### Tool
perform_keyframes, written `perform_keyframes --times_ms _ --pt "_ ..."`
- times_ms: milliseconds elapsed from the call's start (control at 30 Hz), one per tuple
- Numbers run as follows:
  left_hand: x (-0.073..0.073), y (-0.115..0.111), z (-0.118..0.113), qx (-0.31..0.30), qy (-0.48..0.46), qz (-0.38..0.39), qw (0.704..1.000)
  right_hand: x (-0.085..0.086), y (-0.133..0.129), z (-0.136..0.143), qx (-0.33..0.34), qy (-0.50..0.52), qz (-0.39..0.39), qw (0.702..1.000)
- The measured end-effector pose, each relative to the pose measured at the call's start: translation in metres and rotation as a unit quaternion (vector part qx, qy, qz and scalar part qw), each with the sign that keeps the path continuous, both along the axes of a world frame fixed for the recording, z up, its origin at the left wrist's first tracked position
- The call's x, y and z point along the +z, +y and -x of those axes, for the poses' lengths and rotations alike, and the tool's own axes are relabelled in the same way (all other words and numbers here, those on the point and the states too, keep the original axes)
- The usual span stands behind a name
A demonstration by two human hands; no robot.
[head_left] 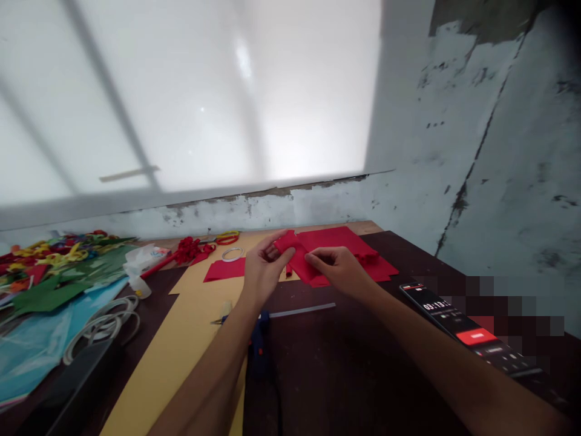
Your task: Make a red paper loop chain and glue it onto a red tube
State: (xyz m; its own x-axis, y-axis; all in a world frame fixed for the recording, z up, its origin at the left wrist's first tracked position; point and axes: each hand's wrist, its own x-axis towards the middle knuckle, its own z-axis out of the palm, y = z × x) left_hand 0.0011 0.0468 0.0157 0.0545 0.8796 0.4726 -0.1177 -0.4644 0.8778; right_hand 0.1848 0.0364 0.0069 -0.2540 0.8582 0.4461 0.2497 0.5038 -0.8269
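Note:
A small piece of red paper (301, 261) is held up between my two hands over the table. My left hand (264, 266) pinches its upper left part between thumb and fingers. At the lower right edge, my right hand (341, 268) grips the same piece with curled fingers. Larger red sheets (338, 237) lie flat behind and under it, with a small red rolled bit (368, 258) on top to the right. Below my hands rests a blue glue gun (258, 339), partly hidden by my left forearm, with a long glue stick (302, 310) jutting from it.
Yellow card (181, 339) covers the table's left middle, bearing a tape roll (232, 254) and scissors (227, 237). A red flower (188, 249) sits nearby. Coiled white cable (102, 321), a black power strip (77, 387) and colourful scraps (63, 254) lie left; a phone (467, 330) lies right.

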Motion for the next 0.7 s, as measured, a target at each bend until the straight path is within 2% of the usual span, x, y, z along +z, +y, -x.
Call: perform_keyframes --times_ms 200,700 --pt "0.0017 -0.0007 -0.0003 0.031 -0.003 0.004 1.0 0.0006 -0.0015 -0.0003 0.008 0.0 0.003 1.0" --pt "0.0026 -0.002 -0.0015 0.036 -0.019 0.005 0.999 0.0012 -0.001 -0.0008 0.011 0.0 -0.003 1.0"
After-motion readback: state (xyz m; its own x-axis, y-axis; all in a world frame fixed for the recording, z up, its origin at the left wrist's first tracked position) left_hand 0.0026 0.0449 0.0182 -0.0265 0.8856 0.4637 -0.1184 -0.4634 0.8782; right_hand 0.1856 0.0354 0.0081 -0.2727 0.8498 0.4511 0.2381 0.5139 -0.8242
